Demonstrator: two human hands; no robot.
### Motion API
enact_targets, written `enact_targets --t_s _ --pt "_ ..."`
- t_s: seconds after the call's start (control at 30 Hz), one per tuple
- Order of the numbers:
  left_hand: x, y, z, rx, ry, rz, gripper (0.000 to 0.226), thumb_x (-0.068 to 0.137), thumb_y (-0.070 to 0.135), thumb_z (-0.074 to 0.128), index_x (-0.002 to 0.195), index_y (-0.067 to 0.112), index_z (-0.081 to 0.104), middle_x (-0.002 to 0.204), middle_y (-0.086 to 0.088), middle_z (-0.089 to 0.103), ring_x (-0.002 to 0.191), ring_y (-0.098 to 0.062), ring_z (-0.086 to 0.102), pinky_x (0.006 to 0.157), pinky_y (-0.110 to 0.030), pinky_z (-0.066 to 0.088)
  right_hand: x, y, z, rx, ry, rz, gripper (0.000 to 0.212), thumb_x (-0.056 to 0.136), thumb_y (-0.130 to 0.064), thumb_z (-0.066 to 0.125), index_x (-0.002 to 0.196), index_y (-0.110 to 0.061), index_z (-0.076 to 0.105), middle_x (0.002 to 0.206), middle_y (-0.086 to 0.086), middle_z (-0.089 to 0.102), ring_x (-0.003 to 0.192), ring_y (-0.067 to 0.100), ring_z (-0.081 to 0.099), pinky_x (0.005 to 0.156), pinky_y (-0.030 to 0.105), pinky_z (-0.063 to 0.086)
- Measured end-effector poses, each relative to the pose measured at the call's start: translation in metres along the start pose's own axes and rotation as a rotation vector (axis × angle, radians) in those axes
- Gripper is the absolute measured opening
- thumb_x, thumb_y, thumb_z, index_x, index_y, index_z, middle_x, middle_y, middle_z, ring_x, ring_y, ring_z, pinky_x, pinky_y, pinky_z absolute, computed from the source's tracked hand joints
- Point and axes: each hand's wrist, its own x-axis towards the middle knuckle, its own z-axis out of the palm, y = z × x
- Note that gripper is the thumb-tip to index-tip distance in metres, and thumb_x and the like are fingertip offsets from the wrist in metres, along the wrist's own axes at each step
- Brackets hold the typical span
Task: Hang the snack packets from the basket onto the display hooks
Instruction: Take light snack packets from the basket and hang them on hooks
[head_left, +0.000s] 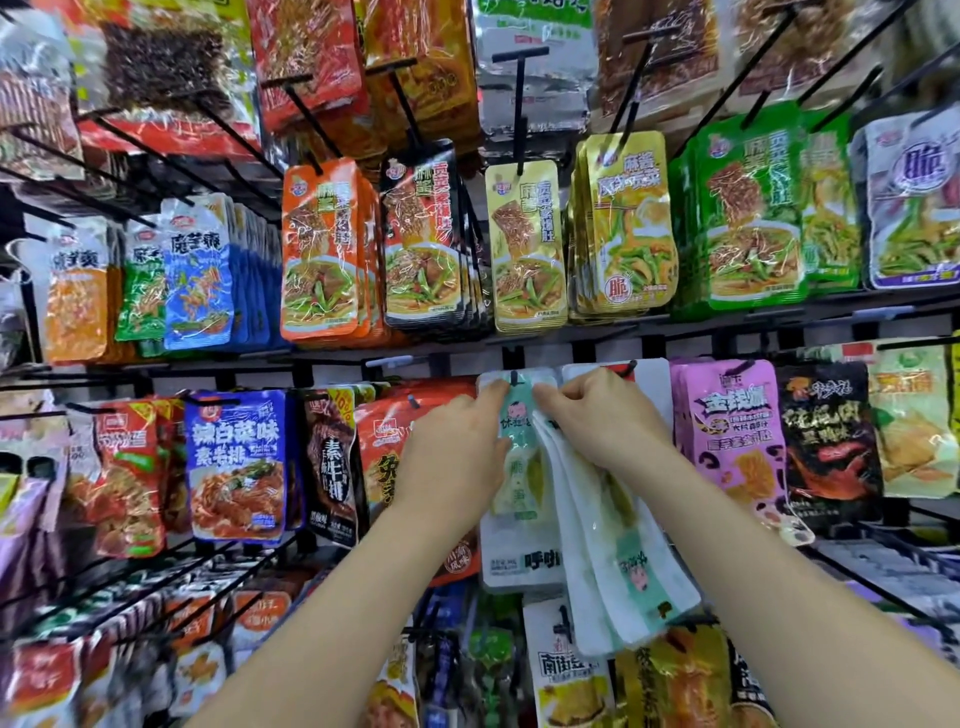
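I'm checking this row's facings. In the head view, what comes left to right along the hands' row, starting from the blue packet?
Blue packet → black packet with white lettering → left hand → mint-striped packet → right hand → pink packet → black packet with red shrimp.

This is a shop, seen at a wall of hanging snacks. Black wire hooks (519, 104) jut out in rows above, below and to either side of the left hand (452, 457) and right hand (602, 426). Each hook is loaded with a stack of identical printed snack packets (319, 249). Dark rails (675, 326) cross just above the hands and carry small tags (387, 361). Pink packets (727, 431) hang beyond the right hand, and blue packets (236, 462) beyond the left.
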Motion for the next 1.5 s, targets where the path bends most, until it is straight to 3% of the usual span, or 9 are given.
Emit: enact_targets --t_s 0.2,0.43,0.53,0.67,0.8,1.07,1.2,1.33,1.5 --pt "0.001 0.001 0.009 0.193 -0.179 -0.008 0.077 0.091 0.043 0.058 0.151 0.026 0.013 0.119 -0.007 0.053 0.109 -0.028 0.054 0.077 -0.037 0.045 -0.014 0.009 -0.007 0.106 0.017 -0.004 0.031 0.09 -0.057 0.052 0.1 -0.027 0.052 0.083 -0.006 0.057 0.083 0.022 0.058 0.071 0.034 0.045" --pt "0.0 -0.001 0.019 0.477 -0.048 0.179 0.067 0.062 0.04 0.08 0.122 0.021 0.059 0.119 -0.004 0.056 0.103 -0.025 0.048 0.068 -0.036 0.037 -0.016 0.008 -0.004 0.145 -0.242 -0.107 0.046 0.091 -0.053 0.057 0.132 -0.035 0.051 0.137 0.0 0.053 0.109 0.02 0.058 0.071 0.028 0.048" --pt "0.003 -0.006 0.027 0.53 -0.069 0.235 0.07 0.076 0.042 0.07 0.139 0.022 0.047 0.137 -0.003 0.048 0.121 -0.027 0.037 0.084 -0.041 0.027 -0.013 0.01 0.0 0.088 -0.307 -0.11 0.059 0.093 -0.05 0.055 0.146 -0.032 0.038 0.148 0.001 0.045 0.091 0.009 0.064 0.061 0.016 0.046" --pt "0.006 -0.01 0.029 0.547 -0.069 0.261 0.051 0.09 0.038 0.055 0.138 0.026 0.045 0.147 -0.002 0.038 0.131 -0.028 0.026 0.099 -0.052 0.017 -0.009 0.018 0.007 0.11 -0.343 -0.088 0.058 0.094 -0.048 0.054 0.148 -0.037 0.034 0.124 0.004 0.06 0.028 0.003 0.046 0.033 0.017 0.038" --pt "0.008 -0.012 0.033 0.573 -0.094 0.273 0.041 0.095 0.038 0.047 0.135 0.027 0.049 0.145 -0.005 0.043 0.132 -0.031 0.028 0.102 -0.058 0.011 -0.003 0.023 0.01 0.103 -0.368 -0.061 0.056 0.096 -0.046 0.052 0.148 -0.036 0.032 0.078 -0.001 0.061 0.03 0.008 0.047 0.034 0.02 0.043" --pt "0.011 -0.012 0.034 0.605 -0.152 0.26 0.05 0.093 0.033 0.047 0.142 0.027 0.036 0.15 -0.007 0.033 0.136 -0.031 0.018 0.109 -0.062 0.002 -0.003 0.022 0.012 0.11 -0.35 0.005 0.048 0.099 -0.039 0.049 0.145 -0.027 0.04 0.071 -0.006 0.048 0.038 0.014 0.05 0.039 0.021 0.044" --pt "0.004 -0.011 0.023 0.398 -0.003 0.343 0.041 0.081 0.016 0.062 0.123 0.017 0.06 0.134 -0.003 0.057 0.133 -0.025 0.04 0.114 -0.056 0.005 -0.014 0.024 -0.002 0.327 -0.437 0.092 0.025 0.099 -0.028 0.053 0.12 -0.018 0.062 0.093 -0.001 0.061 0.041 0.01 0.054 0.048 0.023 0.052" --pt "-0.026 0.002 -0.001 -0.403 0.309 0.145 0.028 0.088 0.01 0.052 0.109 0.015 0.07 0.107 0.005 0.069 0.107 -0.01 0.057 0.104 -0.023 0.037 -0.03 0.029 -0.017 0.524 -0.429 0.09 0.016 0.098 -0.018 0.055 0.1 -0.012 0.07 0.096 0.012 0.065 0.068 0.024 0.063 0.059 0.031 0.058" --pt "-0.07 0.031 -0.023 -0.917 -0.248 -0.414 0.06 0.065 0.067 0.073 0.113 0.042 0.046 0.101 0.02 0.066 0.089 0.008 0.062 0.08 -0.022 0.051 -0.059 0.016 -0.023 0.764 -0.291 0.069 0.015 0.097 -0.011 0.056 0.09 -0.008 0.069 0.09 0.008 0.062 0.061 0.016 0.06 0.05 0.028 0.056"
